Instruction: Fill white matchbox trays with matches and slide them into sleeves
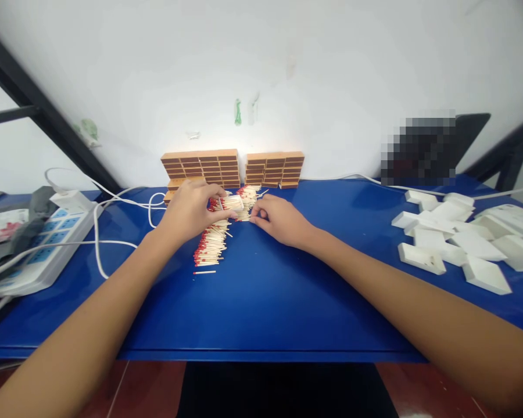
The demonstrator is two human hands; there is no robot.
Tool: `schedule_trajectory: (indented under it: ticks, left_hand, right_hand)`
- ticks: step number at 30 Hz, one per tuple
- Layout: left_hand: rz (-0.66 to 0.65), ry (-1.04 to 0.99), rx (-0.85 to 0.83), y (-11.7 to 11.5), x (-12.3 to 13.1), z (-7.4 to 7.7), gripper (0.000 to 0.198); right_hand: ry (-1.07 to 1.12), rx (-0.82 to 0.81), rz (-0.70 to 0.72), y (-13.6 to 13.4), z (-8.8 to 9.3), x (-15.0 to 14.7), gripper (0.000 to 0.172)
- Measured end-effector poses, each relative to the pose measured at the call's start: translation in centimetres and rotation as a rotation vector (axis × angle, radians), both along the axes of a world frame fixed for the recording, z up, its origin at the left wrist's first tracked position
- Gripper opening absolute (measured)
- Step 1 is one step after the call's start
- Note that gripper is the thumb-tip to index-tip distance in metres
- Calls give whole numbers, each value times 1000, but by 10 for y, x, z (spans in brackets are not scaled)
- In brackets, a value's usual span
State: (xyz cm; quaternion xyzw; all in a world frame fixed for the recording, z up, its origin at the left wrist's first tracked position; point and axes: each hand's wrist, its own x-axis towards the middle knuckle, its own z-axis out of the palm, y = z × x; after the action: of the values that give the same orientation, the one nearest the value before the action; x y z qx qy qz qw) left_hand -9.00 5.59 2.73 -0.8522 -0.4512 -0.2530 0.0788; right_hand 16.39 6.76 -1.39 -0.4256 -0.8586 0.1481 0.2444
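My left hand grips a small white matchbox tray between thumb and fingers, with matches lying inside it. Loose red-tipped matches spread in a long pile below and beside that hand, and more matches lie behind the tray. To the right of the tray, my right hand has its fingers curled together at the pile's edge. Whether a match is pinched there is too small to tell. One single match lies apart in front of the pile.
Stacked brown-sided matchboxes and a second stack stand against the wall. Several white matchbox trays lie heaped at the right. A power strip with white cables occupies the left. A dark tablet-like panel leans at the back right.
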Motion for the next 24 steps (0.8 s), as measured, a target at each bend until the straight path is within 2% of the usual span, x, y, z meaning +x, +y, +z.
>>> schedule_trajectory:
  ticks: [11,17,21,24]
  left_hand:
    - [-10,29,47,3,-2,-5,51]
    - [23,62,42,3,-1,-5,46]
    - [23,91,34,0,3,-3,46]
    - [10,93,5,-4,9,-1,47]
  right_hand:
    - [-84,13,48,-1,4,1,7]
    - [-131,-57,80,-3,18,8,11]
    - [-44,-17,101,-2,28,13,13]
    - [41,26,128,0,27,13,15]
